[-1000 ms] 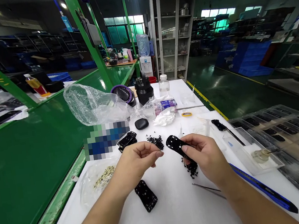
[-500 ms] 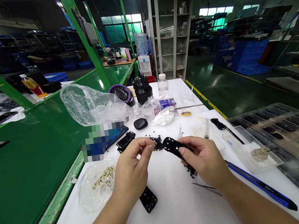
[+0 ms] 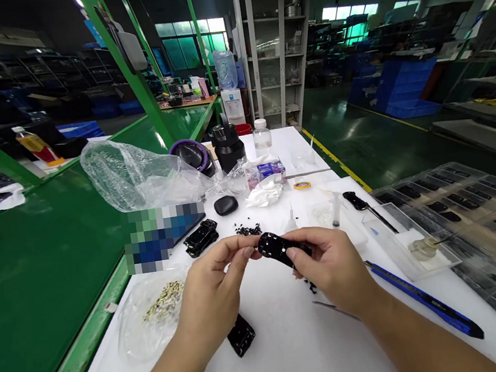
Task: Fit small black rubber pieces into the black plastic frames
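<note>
Hands meet on a flat black oblong plastic plate (image 3: 275,247) dotted with pale holes, held just above the white tabletop (image 3: 299,351).
Right hand (image 3: 333,266) clasps the plate's right end, thumb on top. From that grip the long axis runs left and slightly away, and the free rounded tip points at the left hand (image 3: 211,289). Its thumb and forefinger are pinched together against that tip; whether they hold anything I cannot tell. Loose black bits (image 3: 249,230) lie beyond the grip, and a second black plate (image 3: 241,336) lies under the left wrist.
</note>
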`<state>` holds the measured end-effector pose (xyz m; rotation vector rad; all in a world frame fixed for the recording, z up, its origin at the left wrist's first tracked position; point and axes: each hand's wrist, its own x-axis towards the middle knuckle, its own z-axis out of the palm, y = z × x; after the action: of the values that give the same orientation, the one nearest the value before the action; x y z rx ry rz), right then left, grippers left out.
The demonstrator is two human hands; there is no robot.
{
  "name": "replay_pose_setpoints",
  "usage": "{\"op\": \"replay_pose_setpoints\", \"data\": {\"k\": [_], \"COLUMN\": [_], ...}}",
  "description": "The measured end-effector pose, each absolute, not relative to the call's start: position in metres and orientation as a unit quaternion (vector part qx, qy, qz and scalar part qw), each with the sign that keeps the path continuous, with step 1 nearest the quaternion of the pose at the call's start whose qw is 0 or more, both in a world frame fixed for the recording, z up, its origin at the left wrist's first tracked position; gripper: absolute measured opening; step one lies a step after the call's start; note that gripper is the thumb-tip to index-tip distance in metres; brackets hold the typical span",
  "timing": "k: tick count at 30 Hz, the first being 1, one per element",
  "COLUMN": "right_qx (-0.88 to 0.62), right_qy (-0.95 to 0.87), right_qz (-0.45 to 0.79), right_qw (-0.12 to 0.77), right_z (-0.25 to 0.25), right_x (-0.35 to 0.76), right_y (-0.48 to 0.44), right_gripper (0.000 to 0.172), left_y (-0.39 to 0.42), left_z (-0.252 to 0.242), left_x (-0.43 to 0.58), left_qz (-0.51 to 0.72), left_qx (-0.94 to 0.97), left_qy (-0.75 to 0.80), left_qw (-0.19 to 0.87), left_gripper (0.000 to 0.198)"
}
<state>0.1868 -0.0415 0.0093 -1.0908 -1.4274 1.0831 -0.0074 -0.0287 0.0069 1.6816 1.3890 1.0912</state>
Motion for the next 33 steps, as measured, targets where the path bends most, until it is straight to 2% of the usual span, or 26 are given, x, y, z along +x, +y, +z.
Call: {"op": "replay_pose_setpoints", "data": {"k": [23,33], "right_qx": [-0.452,-0.44], "right_qy": [-0.631,-0.649], "right_qz": [0.4,0.376], "right_qw": [0.487,0.493], "right_z": [0.009,0.01], "right_x": [0.185,0.187], "right_y": [-0.041,-0.042], "right_gripper": [0.027,0.029], "left_y": [-0.027,-0.023], "left_z": [0.01,0.018], "left_x": [-0.004,-0.001], "left_qz": [0.373,0.445], "left_qx": [0.645,0.547], "left_qy": [0.58,0.512], "left_qw": [0.33,0.491], "left_gripper": [0.023,0.024]}}
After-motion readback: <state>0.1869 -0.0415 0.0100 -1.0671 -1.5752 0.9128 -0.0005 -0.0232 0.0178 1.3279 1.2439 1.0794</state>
